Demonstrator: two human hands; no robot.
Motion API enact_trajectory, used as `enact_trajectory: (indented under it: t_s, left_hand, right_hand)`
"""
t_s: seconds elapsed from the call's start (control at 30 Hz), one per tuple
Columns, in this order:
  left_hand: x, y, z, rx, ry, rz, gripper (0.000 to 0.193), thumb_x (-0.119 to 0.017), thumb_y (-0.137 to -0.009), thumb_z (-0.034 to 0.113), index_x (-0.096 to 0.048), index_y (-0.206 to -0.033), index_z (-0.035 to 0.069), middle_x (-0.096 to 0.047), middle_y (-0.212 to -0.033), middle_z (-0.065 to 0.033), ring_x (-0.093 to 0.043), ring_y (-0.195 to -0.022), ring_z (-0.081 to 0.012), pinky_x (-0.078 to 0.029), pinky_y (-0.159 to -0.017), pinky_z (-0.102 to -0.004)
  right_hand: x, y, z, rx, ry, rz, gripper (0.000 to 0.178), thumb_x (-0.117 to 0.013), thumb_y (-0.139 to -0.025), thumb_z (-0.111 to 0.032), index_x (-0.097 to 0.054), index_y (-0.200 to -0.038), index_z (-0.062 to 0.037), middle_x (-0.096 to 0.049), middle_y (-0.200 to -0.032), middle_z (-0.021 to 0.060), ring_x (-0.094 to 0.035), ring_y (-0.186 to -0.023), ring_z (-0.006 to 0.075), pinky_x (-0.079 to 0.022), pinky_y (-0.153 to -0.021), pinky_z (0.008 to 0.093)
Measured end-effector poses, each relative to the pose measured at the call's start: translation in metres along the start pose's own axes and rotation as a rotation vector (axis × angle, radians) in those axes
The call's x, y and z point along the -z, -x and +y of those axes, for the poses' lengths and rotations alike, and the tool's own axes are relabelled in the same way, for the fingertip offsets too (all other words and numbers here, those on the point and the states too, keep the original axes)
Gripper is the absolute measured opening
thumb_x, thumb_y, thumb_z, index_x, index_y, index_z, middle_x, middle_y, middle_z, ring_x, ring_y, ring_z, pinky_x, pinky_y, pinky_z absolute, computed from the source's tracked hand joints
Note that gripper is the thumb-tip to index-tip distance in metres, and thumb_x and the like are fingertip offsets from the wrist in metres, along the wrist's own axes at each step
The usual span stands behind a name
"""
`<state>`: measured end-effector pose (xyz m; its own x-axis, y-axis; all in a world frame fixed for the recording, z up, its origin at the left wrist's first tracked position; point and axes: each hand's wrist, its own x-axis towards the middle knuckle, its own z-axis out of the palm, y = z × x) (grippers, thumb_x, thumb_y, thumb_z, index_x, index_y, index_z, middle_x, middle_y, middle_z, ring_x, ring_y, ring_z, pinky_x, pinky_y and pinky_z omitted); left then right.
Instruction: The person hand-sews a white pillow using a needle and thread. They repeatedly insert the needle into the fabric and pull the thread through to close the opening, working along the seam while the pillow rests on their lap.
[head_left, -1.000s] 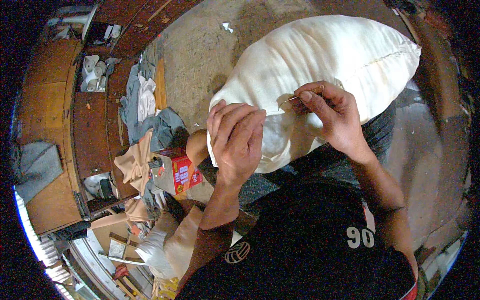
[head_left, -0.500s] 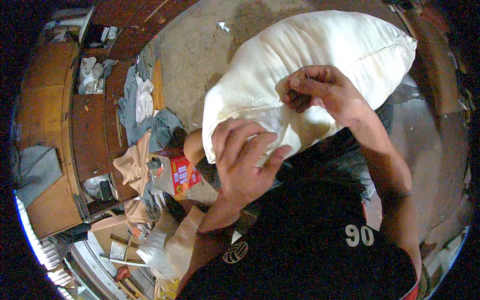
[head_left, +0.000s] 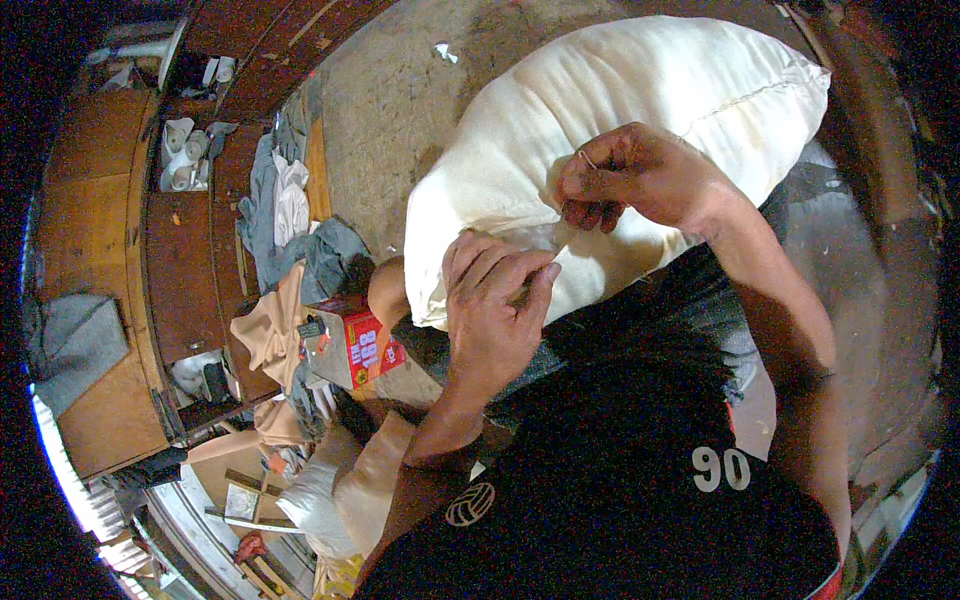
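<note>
A plump, cream-white fabric cushion [head_left: 540, 120] with a tapered right end is lying across the person's dark-trousered lap [head_left: 690, 305], stretching beneath and beyond the fingers of both hands. The right hand [head_left: 645, 185] is pinching a thin, curved metal needle [head_left: 587, 158] between thumb and forefinger just over the middle of the cushion, its other fingers curling inward, while the left hand [head_left: 497, 310] is resting at the cushion's near-left edge, its fingers bending close together with the thumb near them, though whether they are gripping fabric I cannot tell.
</note>
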<state>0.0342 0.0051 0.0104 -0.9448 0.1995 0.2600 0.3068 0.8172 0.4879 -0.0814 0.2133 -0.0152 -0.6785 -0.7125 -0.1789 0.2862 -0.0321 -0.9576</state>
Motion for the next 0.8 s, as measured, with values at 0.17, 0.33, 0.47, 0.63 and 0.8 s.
enact_trajectory:
  t_s: [0.17,0.33,0.47,0.63,0.8]
  left_hand:
    - [0.002,0.001,0.002,0.041,0.008,-0.006,0.010,-0.073,-0.082,0.015,-0.072,-0.090,0.010,-0.066,-0.085,-0.0078,-0.058,-0.091,-0.0297,-0.040,-0.098,-0.0450]
    - [0.004,0.000,0.004,0.055,0.003,-0.021,0.009,-0.071,-0.084,0.015,-0.071,-0.092,0.010,-0.065,-0.084,-0.0078,-0.059,-0.090,-0.0302,-0.038,-0.102,-0.0471]
    - [0.004,0.001,0.004,0.051,0.006,-0.020,0.009,-0.071,-0.085,0.015,-0.070,-0.092,0.010,-0.064,-0.083,-0.0081,-0.058,-0.089,-0.0302,-0.038,-0.102,-0.0473]
    - [0.003,-0.001,0.002,0.021,0.000,-0.006,0.008,-0.070,-0.085,0.015,-0.070,-0.091,0.010,-0.064,-0.082,-0.0083,-0.058,-0.087,-0.0302,-0.039,-0.099,-0.0470]
    - [-0.002,-0.001,0.001,0.023,0.047,0.013,0.007,-0.069,-0.086,0.015,-0.069,-0.090,0.010,-0.064,-0.082,-0.0075,-0.058,-0.085,-0.0296,-0.040,-0.094,-0.0458]
  right_hand:
    - [0.004,-0.003,0.009,0.041,-0.013,-0.070,0.029,-0.065,-0.097,-0.031,-0.072,-0.097,-0.0026,-0.070,-0.081,0.0019,-0.064,-0.073,0.0112,-0.053,-0.067,0.0275]
    - [0.000,-0.001,0.006,0.058,0.013,-0.032,0.030,-0.065,-0.097,-0.030,-0.072,-0.100,-0.0013,-0.070,-0.082,0.0017,-0.063,-0.072,0.0107,-0.053,-0.067,0.0277]
    - [-0.001,-0.001,0.008,0.076,0.008,-0.031,0.031,-0.064,-0.098,-0.031,-0.072,-0.097,-0.0012,-0.069,-0.081,0.0011,-0.062,-0.072,0.0100,-0.052,-0.066,0.0272]
    - [-0.001,0.001,0.008,0.090,0.017,-0.045,0.031,-0.064,-0.098,-0.031,-0.071,-0.096,-0.0009,-0.069,-0.081,0.0014,-0.062,-0.072,0.0105,-0.052,-0.066,0.0271]
    - [0.000,0.003,0.013,0.086,-0.023,-0.083,0.029,-0.063,-0.098,-0.029,-0.072,-0.099,-0.0007,-0.070,-0.084,0.0030,-0.065,-0.075,0.0121,-0.053,-0.068,0.0281]
